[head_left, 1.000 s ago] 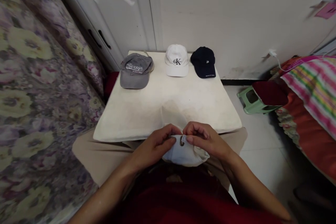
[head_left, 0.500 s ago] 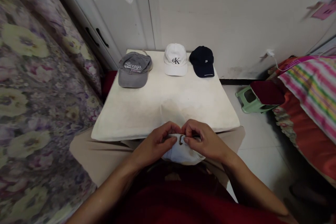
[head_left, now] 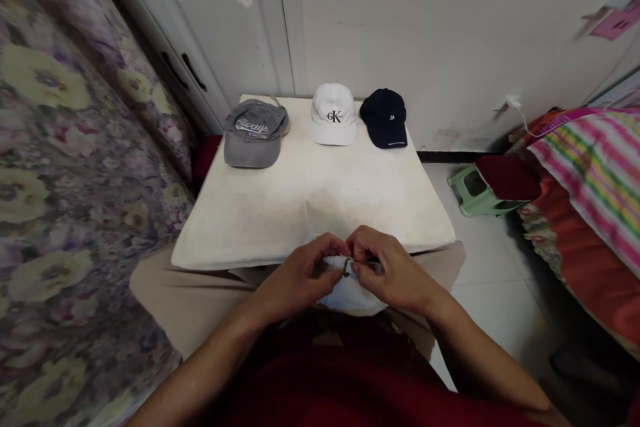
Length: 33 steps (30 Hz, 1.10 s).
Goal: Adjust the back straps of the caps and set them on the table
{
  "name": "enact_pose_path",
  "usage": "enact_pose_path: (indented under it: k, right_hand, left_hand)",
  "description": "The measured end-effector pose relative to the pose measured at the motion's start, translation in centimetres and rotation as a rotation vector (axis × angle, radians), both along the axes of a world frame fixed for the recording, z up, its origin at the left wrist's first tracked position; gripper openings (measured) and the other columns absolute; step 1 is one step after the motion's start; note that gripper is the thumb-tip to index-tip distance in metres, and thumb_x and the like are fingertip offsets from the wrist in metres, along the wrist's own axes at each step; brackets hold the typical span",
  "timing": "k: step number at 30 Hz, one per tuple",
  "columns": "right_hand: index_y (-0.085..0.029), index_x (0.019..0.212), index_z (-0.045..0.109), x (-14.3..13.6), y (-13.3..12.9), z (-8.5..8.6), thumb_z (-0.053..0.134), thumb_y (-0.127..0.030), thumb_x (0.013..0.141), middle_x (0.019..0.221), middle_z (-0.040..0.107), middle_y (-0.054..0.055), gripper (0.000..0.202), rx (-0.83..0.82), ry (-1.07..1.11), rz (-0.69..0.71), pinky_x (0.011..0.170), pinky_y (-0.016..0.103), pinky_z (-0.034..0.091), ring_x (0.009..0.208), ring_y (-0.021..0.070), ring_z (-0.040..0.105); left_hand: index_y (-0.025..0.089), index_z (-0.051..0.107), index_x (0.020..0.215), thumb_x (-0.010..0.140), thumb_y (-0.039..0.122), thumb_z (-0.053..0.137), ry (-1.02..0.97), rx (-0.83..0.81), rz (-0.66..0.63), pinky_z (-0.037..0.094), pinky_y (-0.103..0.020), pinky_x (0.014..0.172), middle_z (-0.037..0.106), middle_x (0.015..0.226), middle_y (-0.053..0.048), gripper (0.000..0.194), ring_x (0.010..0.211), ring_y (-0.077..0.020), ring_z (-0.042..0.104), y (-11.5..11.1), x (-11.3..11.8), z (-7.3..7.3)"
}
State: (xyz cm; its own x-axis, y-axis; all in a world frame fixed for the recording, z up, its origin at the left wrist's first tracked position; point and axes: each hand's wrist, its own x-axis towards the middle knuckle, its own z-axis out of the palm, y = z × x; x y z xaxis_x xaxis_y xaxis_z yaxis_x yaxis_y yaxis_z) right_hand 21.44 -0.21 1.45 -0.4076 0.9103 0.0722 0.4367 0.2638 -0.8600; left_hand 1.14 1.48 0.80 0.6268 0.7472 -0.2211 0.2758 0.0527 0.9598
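A pale blue cap (head_left: 350, 299) is held over my lap at the table's near edge, its back strap and a small brass-coloured buckle (head_left: 346, 267) facing up. My left hand (head_left: 313, 270) pinches the strap on the buckle's left side. From the right, my right hand (head_left: 384, 267) grips the strap close to the buckle, thumb and forefinger together. Both hands nearly touch at the fingertips and cover much of the strap. The cap's brim is mostly hidden beyond the hands.
On the cream table (head_left: 280, 213), a grey cap (head_left: 255, 133), a white cap (head_left: 334, 113) and a navy cap (head_left: 385, 117) line the far side. A floral curtain (head_left: 60, 213) hangs at left. A green stool (head_left: 470, 190) stands right, beside an orange-covered bed (head_left: 580, 233).
My left hand's thumb has shifted slightly right, closer to the buckle. The buckle has turned a little between my fingers. The three caps on the table stay put.
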Motion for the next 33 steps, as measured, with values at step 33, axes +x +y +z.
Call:
enact_pose_path:
  k: [33]
  right_hand:
    - [-0.022, 0.079, 0.055, 0.1, 0.3, -1.1, 0.056, -0.026, 0.092, 0.088, 0.063, 0.003, 0.014, -0.033, 0.243, -0.046, 0.073, 0.034, 0.045, 0.082, 0.0185, 0.058]
  left_hand:
    - [0.021, 0.058, 0.103, 0.093, 0.033, 0.058, -0.118, -0.096, 0.083, 0.039, -0.027, 0.069, 0.059, 0.091, 0.0, 0.015, 0.082, -0.016, 0.052, 0.7, -0.7, 0.6]
